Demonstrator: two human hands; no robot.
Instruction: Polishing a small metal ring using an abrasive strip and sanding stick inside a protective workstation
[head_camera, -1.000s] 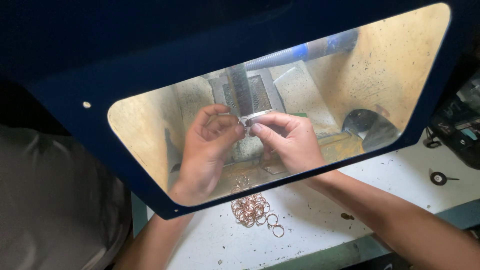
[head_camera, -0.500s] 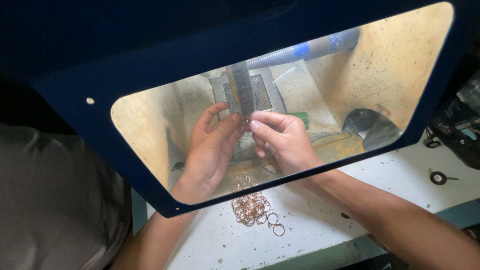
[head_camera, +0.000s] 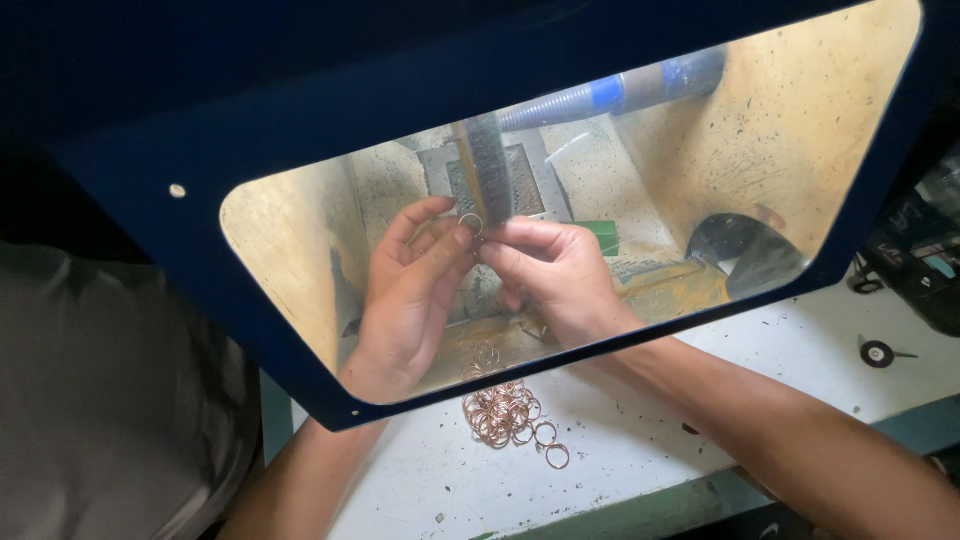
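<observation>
Through a clear window in a dark blue hood (head_camera: 200, 250) I see both my hands inside a dusty enclosure. My left hand (head_camera: 405, 290) and my right hand (head_camera: 555, 275) pinch one small metal ring (head_camera: 470, 222) between their fingertips. The ring is held right against the edge of a dark spinning wheel (head_camera: 490, 170). A heap of several copper-coloured rings (head_camera: 505, 415) lies on the white bench just in front of the hood opening, below my wrists.
A blue ribbed hose (head_camera: 610, 92) runs in at the back of the enclosure. A green block (head_camera: 600, 235) and a dark curved plate (head_camera: 745, 250) sit to the right. A small disc (head_camera: 878, 352) lies on the white bench (head_camera: 700, 410) at far right.
Both hands have stayed together at the wheel, shifting slightly upward with the ring. The ring heap has not moved.
</observation>
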